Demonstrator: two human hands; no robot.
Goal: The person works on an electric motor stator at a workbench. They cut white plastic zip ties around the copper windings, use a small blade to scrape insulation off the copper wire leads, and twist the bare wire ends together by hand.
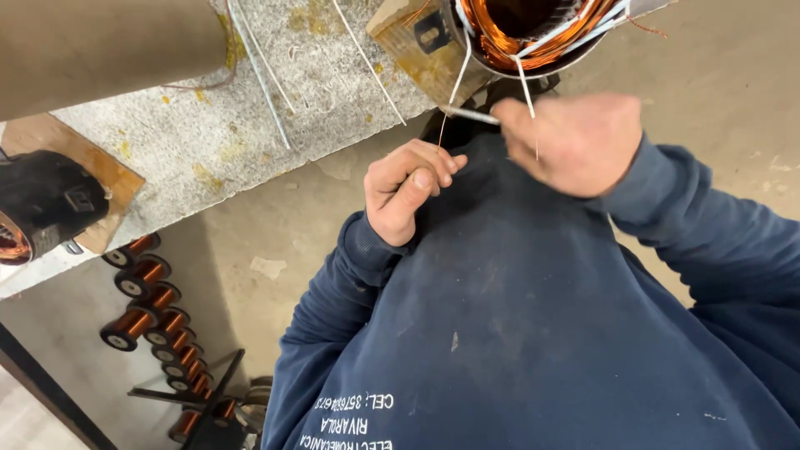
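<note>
Copper wire spools (150,308) line the floor under the speckled workbench (250,125). The left hand (406,187) is curled closed, pinching a thin copper wire (442,132). The right hand (575,142) grips a white sleeve tube (467,114), fingers closed on it. Above, the round motor housing (533,37) holds copper windings with white sleeves trailing out.

I count two hands, left (408,190) and right (575,142), one copper-wound stator (533,33), one bench (208,142), and about nine copper wire spools (154,317) on the floor.
</note>
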